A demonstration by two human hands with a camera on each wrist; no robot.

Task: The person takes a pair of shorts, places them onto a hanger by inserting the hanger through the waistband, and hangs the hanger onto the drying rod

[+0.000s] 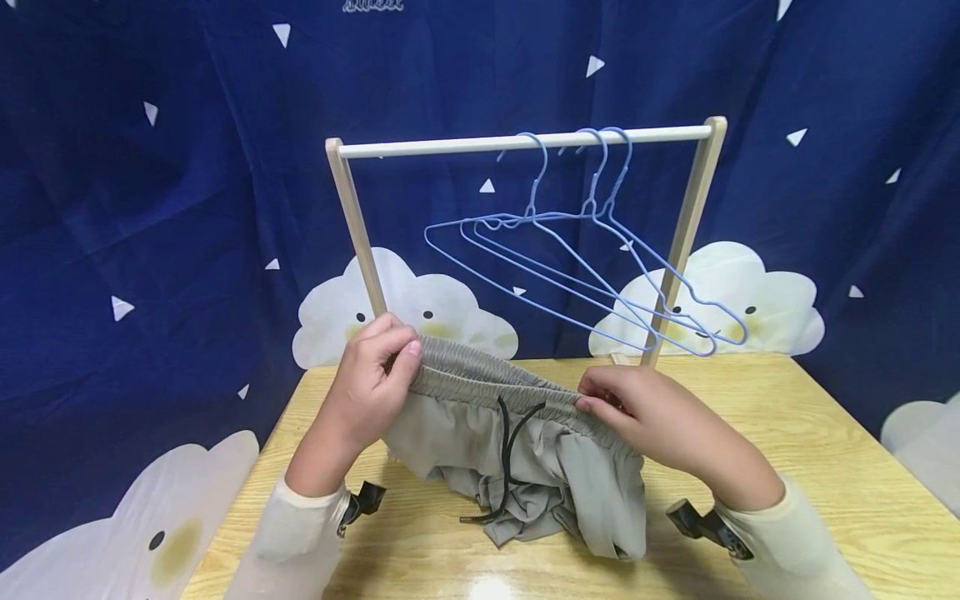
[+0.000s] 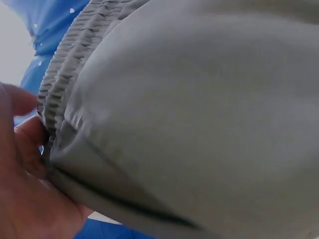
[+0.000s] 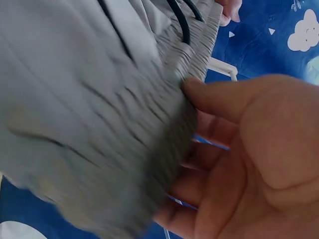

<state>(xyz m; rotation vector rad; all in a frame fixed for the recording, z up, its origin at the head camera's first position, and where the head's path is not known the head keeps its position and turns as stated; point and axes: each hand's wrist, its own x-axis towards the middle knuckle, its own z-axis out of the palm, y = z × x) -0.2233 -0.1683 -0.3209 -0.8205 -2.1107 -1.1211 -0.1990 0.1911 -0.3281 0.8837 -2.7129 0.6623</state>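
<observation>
A pair of grey shorts (image 1: pixel 517 442) with a gathered elastic waistband and a black drawstring (image 1: pixel 507 450) hangs between my two hands above the table. My left hand (image 1: pixel 375 375) pinches the waistband at its left end, thumb in front. At the other side, my right hand (image 1: pixel 660 417) grips the band between thumb and fingers. The waist opening shows from above, while the lower part of the shorts droops in folds close over the tabletop. In the left wrist view a pocket slit runs below the waistband (image 2: pixel 65 74). The right wrist view shows the thumb pressed on the band (image 3: pixel 174 114).
Behind the shorts stands a wooden rack (image 1: pixel 690 225) with a white rail (image 1: pixel 450 146). Three blue wire hangers (image 1: pixel 540 302) hang from the rail, right of its middle. The light wood table (image 1: pixel 787 417) reaches back to a dark blue curtain (image 1: pixel 187 250) with clouds and triangles.
</observation>
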